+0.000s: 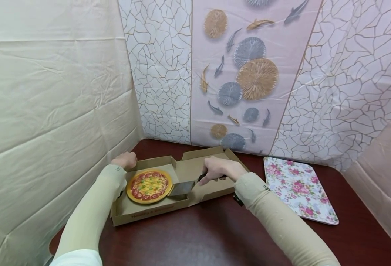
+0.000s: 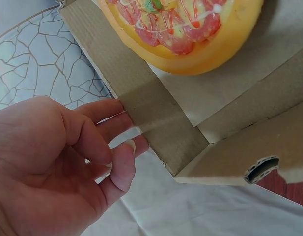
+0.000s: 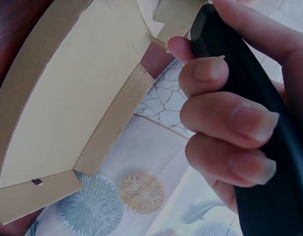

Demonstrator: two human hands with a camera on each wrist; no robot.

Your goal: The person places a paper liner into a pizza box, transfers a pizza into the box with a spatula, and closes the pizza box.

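A round toy-like pizza [image 1: 149, 186] with a yellow crust lies on brown paper in the left half of an open cardboard box [image 1: 145, 217]. At the box's far left corner, my left hand [image 1: 126, 160] touches the outside of the low wall; in the left wrist view its fingertips [image 2: 123, 120] meet the wall's edge, with thumb and forefinger close together. My right hand [image 1: 216, 169] grips the black handle [image 3: 261, 113] of a pizza server over the box's right half. The server's metal blade [image 1: 183, 187] points left, its front end at the pizza's right edge.
The box lid [image 1: 212, 188] lies folded out to the right, its flaps standing up. A flower-patterned white board [image 1: 300, 188] lies on the dark red table [image 1: 215, 236] further right. Cloth-covered walls [image 1: 162, 74] enclose the table at the back and sides.
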